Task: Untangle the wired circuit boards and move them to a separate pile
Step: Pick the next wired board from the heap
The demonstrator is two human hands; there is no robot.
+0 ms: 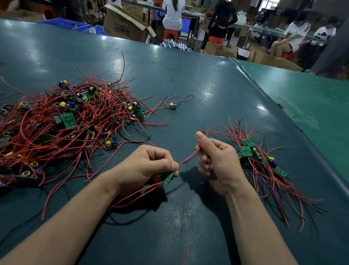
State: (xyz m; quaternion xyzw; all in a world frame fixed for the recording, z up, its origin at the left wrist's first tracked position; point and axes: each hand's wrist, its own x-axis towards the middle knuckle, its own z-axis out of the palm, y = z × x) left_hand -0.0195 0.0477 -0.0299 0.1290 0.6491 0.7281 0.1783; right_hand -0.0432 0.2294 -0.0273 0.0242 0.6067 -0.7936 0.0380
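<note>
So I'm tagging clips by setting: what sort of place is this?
Probably an electronics assembly workshop: a tangled heap of wired circuit boards on a long green table, cardboard boxes, and workers on stools at benches behind.

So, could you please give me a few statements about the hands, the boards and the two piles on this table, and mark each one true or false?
1. The left hand holds a small green circuit board. True.
2. The right hand lies flat and open on the table. False: it is raised and pinches a red wire that runs to the left hand.
3. The large tangled pile lies to the person's left. True.
4. The smaller pile on the right holds more boards than the left one. False: it holds far fewer.
5. One single board lies apart, beyond both piles. True.
</note>
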